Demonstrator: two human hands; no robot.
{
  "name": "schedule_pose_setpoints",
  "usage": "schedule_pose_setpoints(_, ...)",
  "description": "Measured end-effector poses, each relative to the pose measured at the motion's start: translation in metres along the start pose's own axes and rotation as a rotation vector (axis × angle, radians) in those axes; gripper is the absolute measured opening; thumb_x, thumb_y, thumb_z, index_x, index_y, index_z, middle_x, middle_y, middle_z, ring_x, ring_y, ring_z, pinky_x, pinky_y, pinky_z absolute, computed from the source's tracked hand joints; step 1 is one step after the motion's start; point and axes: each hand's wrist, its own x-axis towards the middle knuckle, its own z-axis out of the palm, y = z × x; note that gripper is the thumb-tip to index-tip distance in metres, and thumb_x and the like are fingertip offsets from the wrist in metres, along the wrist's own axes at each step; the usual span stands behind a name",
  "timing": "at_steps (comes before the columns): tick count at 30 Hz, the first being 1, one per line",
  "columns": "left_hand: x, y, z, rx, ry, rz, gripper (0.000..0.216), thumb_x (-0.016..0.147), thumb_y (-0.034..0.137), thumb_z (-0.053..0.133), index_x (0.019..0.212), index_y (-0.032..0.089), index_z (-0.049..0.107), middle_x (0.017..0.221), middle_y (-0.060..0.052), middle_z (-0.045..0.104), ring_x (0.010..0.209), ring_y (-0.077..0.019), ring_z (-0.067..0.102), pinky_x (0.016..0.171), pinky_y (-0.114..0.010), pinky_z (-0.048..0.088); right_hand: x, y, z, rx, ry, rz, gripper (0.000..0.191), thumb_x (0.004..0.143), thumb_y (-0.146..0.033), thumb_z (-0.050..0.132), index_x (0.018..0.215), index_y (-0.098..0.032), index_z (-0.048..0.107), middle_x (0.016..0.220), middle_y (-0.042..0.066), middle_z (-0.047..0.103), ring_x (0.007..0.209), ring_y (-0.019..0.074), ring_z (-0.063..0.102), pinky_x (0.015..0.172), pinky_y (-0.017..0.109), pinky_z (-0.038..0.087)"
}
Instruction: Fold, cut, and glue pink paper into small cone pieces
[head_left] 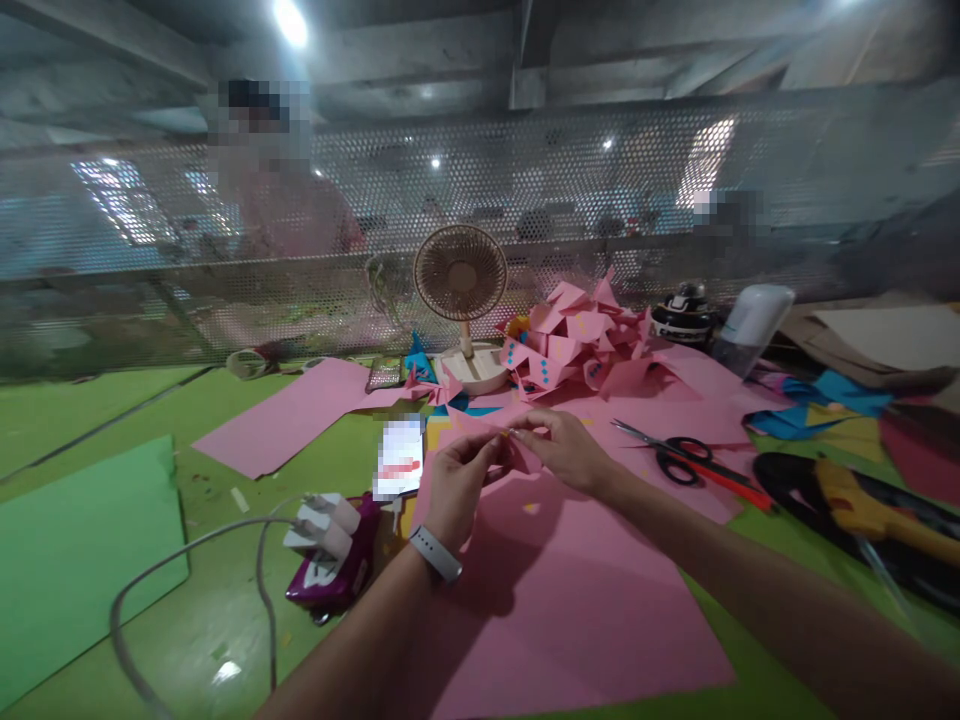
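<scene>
My left hand (459, 485) and my right hand (566, 450) meet over a large pink paper sheet (585, 600). Between their fingertips is a piece of pink paper (523, 457), pinched from both sides; its outline blends with the pink behind it. A small yellow bit shows close to the fingertips. My left wrist carries a light-coloured band. Beyond my hands rises a heap of folded pink paper pieces (577, 335), some with blue dots. Right of my right hand lie black-handled scissors (679, 460), on top of a red strip-like tool (739, 485).
A small fan (460, 275) stands at the back before a perforated metal screen (360, 200). A lit phone (400, 455) and a purple power strip (334, 565) with cables lie left. A yellow glue gun (870, 510) rests right. Green paper (82, 560) lies far left. A person stands behind the screen.
</scene>
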Motion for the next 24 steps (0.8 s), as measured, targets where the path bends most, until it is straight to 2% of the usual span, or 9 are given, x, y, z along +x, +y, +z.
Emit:
schedule_pose_setpoints(12,0.003,-0.0011,-0.0031,0.032,-0.016,0.012,0.022,0.068,0.029,0.072,0.082,0.013,0.068,0.074,-0.004,0.069,0.065,-0.0128,0.064,0.067,-0.026,0.053,0.0001,0.0009,-0.0013,0.04,-0.025,-0.011,0.021,0.082,-0.023,0.052,0.091,-0.019,0.07,0.09,0.005,0.07,0.083,0.0173,0.063,0.074,0.029,0.048)
schedule_pose_setpoints(24,0.0074,-0.0012,-0.0089,0.057,-0.099,0.06,0.019,0.069,0.026,0.071,0.083,0.013,0.068,0.075,-0.004,0.069,0.067,-0.013,0.064,0.071,-0.028,0.052,0.0003,-0.0071,-0.0046,0.078,-0.057,0.042,0.02,0.081,-0.022,0.052,0.09,-0.018,0.07,0.085,0.005,0.071,0.08,0.0168,0.063,0.073,0.029,0.048)
